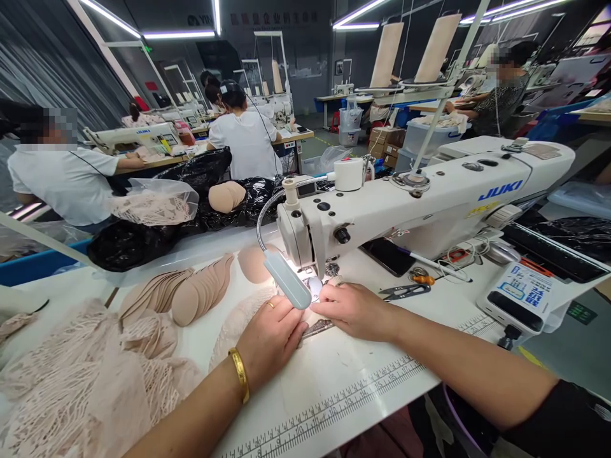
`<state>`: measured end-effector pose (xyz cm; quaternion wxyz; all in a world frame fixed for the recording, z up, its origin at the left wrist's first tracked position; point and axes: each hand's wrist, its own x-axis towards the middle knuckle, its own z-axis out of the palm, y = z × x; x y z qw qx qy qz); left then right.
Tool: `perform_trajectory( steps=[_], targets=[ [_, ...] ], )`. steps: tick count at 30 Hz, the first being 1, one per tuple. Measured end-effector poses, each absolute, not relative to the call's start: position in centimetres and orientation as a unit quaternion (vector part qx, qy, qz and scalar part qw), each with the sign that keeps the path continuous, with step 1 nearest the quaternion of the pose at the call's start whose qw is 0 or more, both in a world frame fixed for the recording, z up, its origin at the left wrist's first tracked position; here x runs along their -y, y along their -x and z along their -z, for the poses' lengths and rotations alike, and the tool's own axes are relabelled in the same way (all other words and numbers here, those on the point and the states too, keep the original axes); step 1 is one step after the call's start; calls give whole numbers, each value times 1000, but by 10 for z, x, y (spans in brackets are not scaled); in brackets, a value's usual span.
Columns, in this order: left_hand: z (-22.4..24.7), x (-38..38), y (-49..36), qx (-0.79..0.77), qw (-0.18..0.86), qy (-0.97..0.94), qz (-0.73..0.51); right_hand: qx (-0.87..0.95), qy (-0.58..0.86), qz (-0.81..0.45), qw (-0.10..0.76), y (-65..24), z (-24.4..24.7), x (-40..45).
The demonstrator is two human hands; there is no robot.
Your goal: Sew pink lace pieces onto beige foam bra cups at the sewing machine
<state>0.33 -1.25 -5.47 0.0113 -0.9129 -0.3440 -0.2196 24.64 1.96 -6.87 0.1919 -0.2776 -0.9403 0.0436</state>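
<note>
Under the head of the sewing machine (pixel 391 203), a piece of beige lace fabric (pixel 233 324) lies on the machine bed. My left hand (pixel 274 334), with a ring and a gold bangle, presses its closed fingers on the lace just in front of the needle area. Close by on the right, my right hand (pixel 351 310) is closed, its thumb and fingers pinching the edge of the work. The grey head of a lamp (pixel 289 280) covers some left fingertips and part of the needle area. A round beige pad (pixel 256 263) lies behind the lace.
Stacked beige pads (pixel 200 292) and heaped lace (pixel 95 381) lie to the left. Right of the machine head are a phone (pixel 387 256), thread snips (pixel 405 291) and a white box (pixel 518 296). A ruler strip (pixel 334 407) runs along the front edge. Several people sit at machines beyond.
</note>
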Motion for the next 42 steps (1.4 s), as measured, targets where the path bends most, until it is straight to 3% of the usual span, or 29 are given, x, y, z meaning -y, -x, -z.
perform_trajectory(
  steps=[28, 42],
  targets=[
    [44, -30, 2, 290, -31, 936, 197, 914, 355, -81, 181, -239, 64, -23],
    [35, -33, 2, 260, 22, 959, 114, 921, 350, -57, 160, -242, 67, -20]
  ],
)
